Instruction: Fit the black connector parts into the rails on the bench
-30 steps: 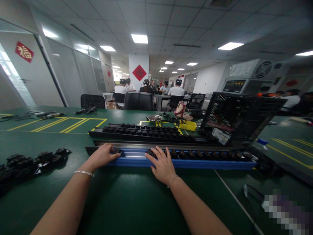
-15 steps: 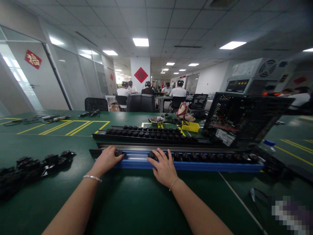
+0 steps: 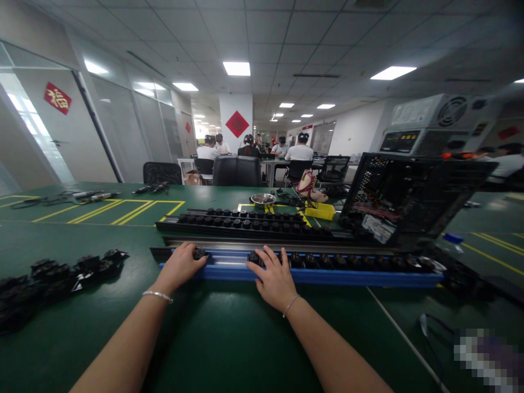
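Note:
A long blue rail (image 3: 360,279) lies across the green table (image 3: 213,338) in front of me, with a row of small black parts (image 3: 347,262) seated along its right stretch. My left hand (image 3: 180,267) rests at the rail's left end, fingers curled over one black part (image 3: 200,253). My right hand (image 3: 273,275) lies on the rail near its middle, fingers spread over the leftmost parts of the row. A bare blue gap (image 3: 227,262) separates the two hands.
Behind the blue rail lies a second black rail (image 3: 245,225) full of black parts. A pile of loose black parts (image 3: 53,278) sits at the left. An open black computer case (image 3: 409,196), a yellow bin (image 3: 319,211) and a metal bowl (image 3: 262,199) stand further back. Several people sit at a far table.
Both hands stay on the blue rail in about the same places. The view has shifted a little, so everything appears slightly lower and to the right.

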The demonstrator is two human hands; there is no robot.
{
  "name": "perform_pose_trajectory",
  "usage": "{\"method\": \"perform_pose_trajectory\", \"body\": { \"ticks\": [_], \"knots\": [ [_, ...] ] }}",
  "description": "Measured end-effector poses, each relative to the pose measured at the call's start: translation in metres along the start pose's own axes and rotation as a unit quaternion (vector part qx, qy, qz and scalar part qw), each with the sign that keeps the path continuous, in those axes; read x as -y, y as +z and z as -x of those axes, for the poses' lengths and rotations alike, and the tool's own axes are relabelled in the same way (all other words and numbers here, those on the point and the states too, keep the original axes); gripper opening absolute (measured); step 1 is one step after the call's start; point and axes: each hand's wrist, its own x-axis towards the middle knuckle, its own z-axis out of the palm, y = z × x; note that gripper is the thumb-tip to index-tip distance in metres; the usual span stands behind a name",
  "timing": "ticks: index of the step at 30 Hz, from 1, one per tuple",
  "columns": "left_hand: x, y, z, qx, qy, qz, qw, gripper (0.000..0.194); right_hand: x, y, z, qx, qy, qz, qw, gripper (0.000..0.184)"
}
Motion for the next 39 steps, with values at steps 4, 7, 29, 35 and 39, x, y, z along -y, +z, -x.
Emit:
{"method": "perform_pose_trajectory", "body": {
  "ticks": [4, 7, 29, 35, 39],
  "knots": [
    [-0.006, 0.003, 0.006, -0.026, -0.018, -0.009, 0.999, 0.032, 0.0, 0.001, 0.001, -0.006, 0.004, 0.0, 1.0, 0.041],
    [-0.01, 0.003, 0.01, -0.036, -0.034, -0.02, 0.999, 0.032, 0.0, 0.002, 0.002, -0.004, 0.003, -0.001, 1.0, 0.041],
    [-0.006, 0.004, 0.015, -0.084, -0.097, -0.084, 0.988, 0.03, -0.001, -0.001, 0.003, 0.008, 0.004, 0.006, 1.0, 0.045],
    [-0.003, 0.004, 0.015, -0.105, -0.112, -0.093, 0.984, 0.031, -0.001, -0.001, 0.004, 0.008, 0.003, 0.006, 1.0, 0.048],
    [0.004, 0.005, 0.015, -0.113, -0.131, -0.088, 0.981, 0.031, -0.001, -0.001, 0.004, 0.009, 0.004, 0.008, 1.0, 0.046]
  ]
}}
